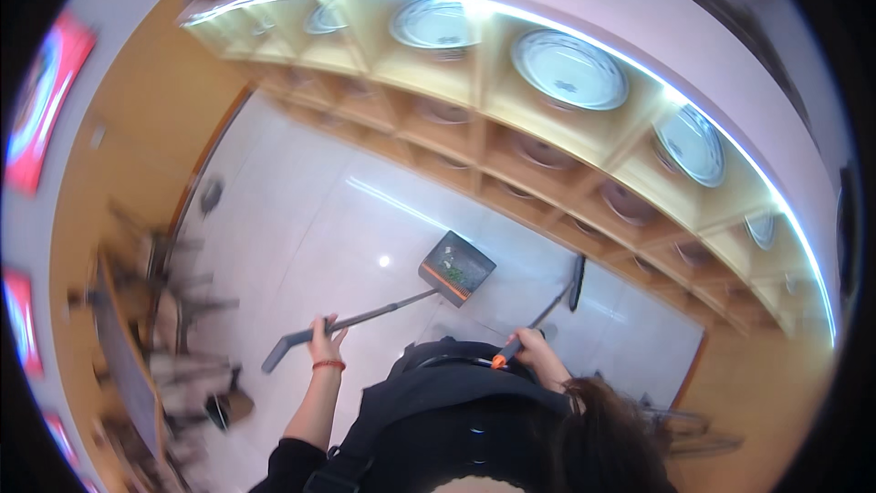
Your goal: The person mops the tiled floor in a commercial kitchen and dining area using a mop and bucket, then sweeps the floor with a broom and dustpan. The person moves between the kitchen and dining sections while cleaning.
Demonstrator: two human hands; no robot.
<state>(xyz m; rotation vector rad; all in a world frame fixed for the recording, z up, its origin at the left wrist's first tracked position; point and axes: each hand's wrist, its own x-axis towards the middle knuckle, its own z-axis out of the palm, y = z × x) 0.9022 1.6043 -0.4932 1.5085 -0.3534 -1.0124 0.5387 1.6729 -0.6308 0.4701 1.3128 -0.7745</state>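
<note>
My left hand (326, 341) grips the grey handle of a long-handled dustpan (460, 268), with a red bracelet on the wrist. The dustpan's dark pan lies on or just over the floor ahead, holding green and pale scraps, and an orange toothed strip edges its handle side. My right hand (532, 348) is closed on the grey and orange handle of a broom (577, 284). The broom's dark, narrow head is to the right of the dustpan, near the shelf unit.
A lit wooden shelf unit (482, 150) with large plates (569, 68) curves across the far side. Blurred chairs (181, 315) and a table (126, 356) stand at the left, with a small bin (231, 408) nearby. Pale tiled floor (308, 205) lies between.
</note>
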